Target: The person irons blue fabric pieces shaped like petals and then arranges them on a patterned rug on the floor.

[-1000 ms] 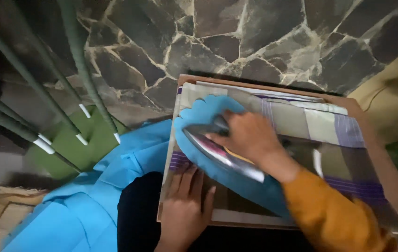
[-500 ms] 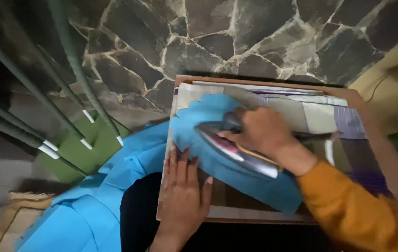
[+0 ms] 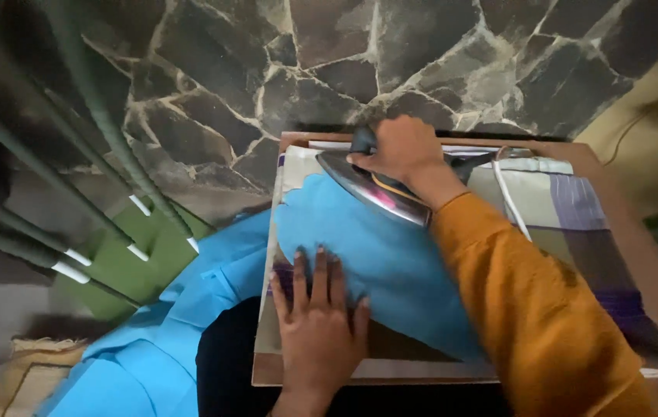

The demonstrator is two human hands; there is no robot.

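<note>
Blue cloth (image 3: 391,270) is being ironed on the padded board (image 3: 615,255); the iron (image 3: 371,185) is being gripped by the right hand (image 3: 398,150) at its far edge, while the near part is being pressed flat by the spread left hand (image 3: 317,324). Much cloth is hanging off unpressed.

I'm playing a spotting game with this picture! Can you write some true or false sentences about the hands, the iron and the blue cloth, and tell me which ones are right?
1. The right hand grips the iron. True.
2. The left hand is lifted in the air. False: it lies flat, fingers spread, on the blue cloth.
3. The iron sits on the stone floor. False: it rests on the blue cloth on the padded board.
4. Part of the blue cloth hangs off the board's left edge. True.
5. The sleeve on the right arm is green. False: it is orange.
</note>
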